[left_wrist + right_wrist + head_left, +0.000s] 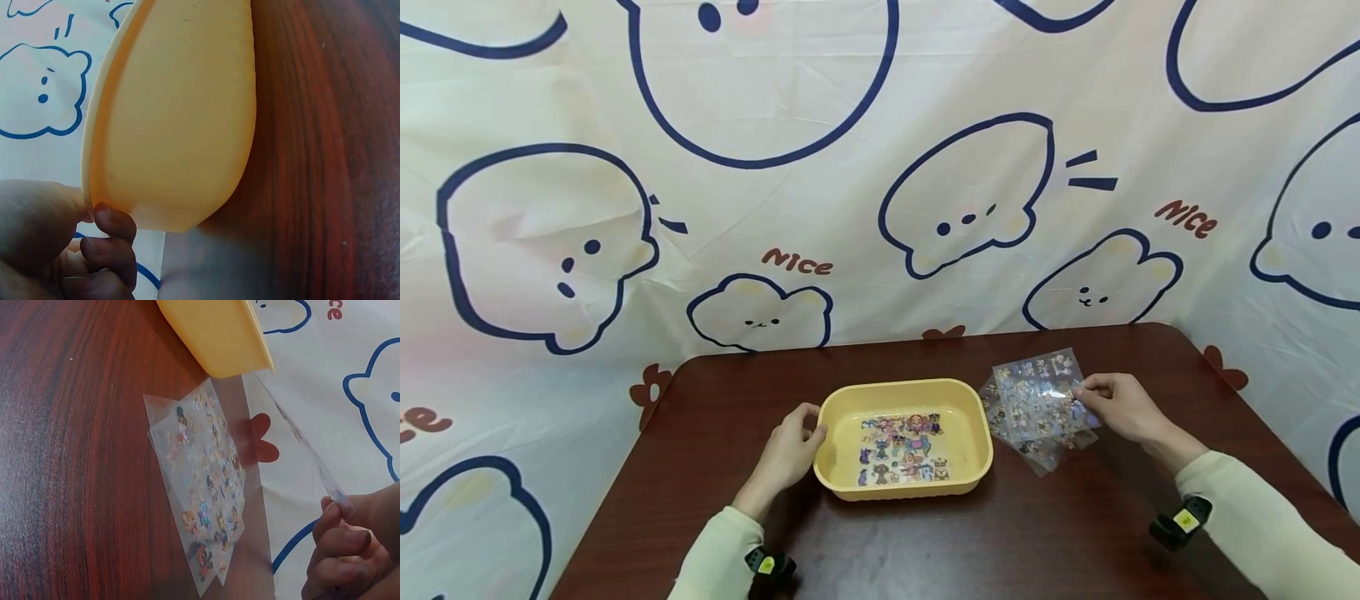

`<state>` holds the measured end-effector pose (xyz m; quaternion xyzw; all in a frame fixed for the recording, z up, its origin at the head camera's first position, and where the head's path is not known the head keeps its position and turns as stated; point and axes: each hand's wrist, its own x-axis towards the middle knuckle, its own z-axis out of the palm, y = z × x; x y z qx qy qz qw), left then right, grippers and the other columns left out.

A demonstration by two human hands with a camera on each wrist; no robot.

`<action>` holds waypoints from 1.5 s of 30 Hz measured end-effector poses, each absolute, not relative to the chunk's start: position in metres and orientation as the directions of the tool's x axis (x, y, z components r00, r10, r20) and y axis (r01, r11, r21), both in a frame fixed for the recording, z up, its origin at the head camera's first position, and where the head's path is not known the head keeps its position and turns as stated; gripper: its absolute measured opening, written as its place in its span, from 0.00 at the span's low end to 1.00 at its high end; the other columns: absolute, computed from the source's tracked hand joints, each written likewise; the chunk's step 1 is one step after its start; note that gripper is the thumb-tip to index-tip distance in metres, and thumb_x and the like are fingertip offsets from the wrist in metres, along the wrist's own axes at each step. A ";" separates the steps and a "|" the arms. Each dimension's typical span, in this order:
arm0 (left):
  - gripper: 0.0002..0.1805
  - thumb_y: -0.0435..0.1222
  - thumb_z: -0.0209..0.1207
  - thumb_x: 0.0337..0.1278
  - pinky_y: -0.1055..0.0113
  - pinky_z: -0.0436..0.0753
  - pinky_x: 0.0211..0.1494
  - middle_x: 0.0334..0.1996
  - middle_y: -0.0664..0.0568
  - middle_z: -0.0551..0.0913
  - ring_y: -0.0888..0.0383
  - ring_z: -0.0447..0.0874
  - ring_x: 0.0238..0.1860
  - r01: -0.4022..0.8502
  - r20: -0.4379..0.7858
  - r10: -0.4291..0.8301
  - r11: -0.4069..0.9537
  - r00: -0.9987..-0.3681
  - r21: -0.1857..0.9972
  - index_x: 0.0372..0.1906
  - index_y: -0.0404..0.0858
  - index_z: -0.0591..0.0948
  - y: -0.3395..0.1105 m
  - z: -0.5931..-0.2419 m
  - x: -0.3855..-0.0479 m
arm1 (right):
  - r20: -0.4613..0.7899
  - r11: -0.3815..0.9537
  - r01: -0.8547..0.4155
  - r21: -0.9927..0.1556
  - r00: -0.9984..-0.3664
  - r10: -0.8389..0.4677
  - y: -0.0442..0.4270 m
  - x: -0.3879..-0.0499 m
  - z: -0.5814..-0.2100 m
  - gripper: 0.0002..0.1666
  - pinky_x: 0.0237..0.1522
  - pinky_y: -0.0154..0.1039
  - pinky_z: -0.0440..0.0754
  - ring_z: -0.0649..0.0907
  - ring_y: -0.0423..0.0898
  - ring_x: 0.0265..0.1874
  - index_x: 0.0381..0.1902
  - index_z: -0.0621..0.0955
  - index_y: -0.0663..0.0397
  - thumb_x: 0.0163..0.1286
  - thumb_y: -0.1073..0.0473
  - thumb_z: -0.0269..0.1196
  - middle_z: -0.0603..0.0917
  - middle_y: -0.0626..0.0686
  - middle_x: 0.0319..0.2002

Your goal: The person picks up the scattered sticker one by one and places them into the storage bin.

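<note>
Pinching a clear sticker sheet (1037,387), gripping a yellow tray (910,492).
Holding the sheet by its edge, just left of the right hand (1122,407), above loose sheets (200,481); pinching the tray's rim between thumb and finger, just right of the left hand (786,454).

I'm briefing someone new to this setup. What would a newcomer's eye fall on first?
Probably the bright yellow rounded-rectangular plastic basin mid-table, its rim pinched by the left hand, with colourful cartoon figures on a clear sheet inside. Right of it, the right hand pinches a transparent figure-printed sheet above similar sheets. Behind, large navy-outlined cartoon heads cover the pale backdrop.
</note>
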<state>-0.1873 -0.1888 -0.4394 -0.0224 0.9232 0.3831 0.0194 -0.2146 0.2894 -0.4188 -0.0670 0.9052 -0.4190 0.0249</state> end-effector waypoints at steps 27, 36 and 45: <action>0.16 0.36 0.56 0.71 0.67 0.77 0.29 0.30 0.44 0.86 0.59 0.81 0.26 -0.066 -0.065 -0.028 0.708 -0.997 0.703 0.58 0.35 0.76 -0.187 -0.438 -0.188 | 0.031 0.604 -0.110 -0.789 -0.990 -0.140 0.272 -0.206 -0.405 0.18 0.20 0.36 0.69 0.69 0.39 0.18 0.45 0.81 0.68 0.79 0.55 0.56 0.70 0.48 0.20; 0.16 0.36 0.56 0.71 0.67 0.76 0.28 0.27 0.44 0.86 0.59 0.79 0.24 -0.065 -0.064 -0.028 0.705 -0.998 0.706 0.58 0.35 0.75 -0.188 -0.438 -0.187 | 0.052 0.569 -0.143 -0.810 -0.984 -0.173 0.264 -0.204 -0.403 0.18 0.16 0.35 0.66 0.65 0.37 0.14 0.44 0.82 0.68 0.78 0.55 0.57 0.66 0.43 0.16; 0.16 0.36 0.56 0.71 0.67 0.76 0.28 0.27 0.44 0.85 0.59 0.79 0.24 -0.063 -0.061 -0.028 0.706 -0.998 0.706 0.58 0.35 0.75 -0.188 -0.438 -0.187 | 0.050 0.528 -0.149 -0.836 -0.979 -0.196 0.253 -0.201 -0.403 0.15 0.15 0.35 0.67 0.66 0.37 0.13 0.43 0.83 0.68 0.77 0.58 0.59 0.68 0.43 0.16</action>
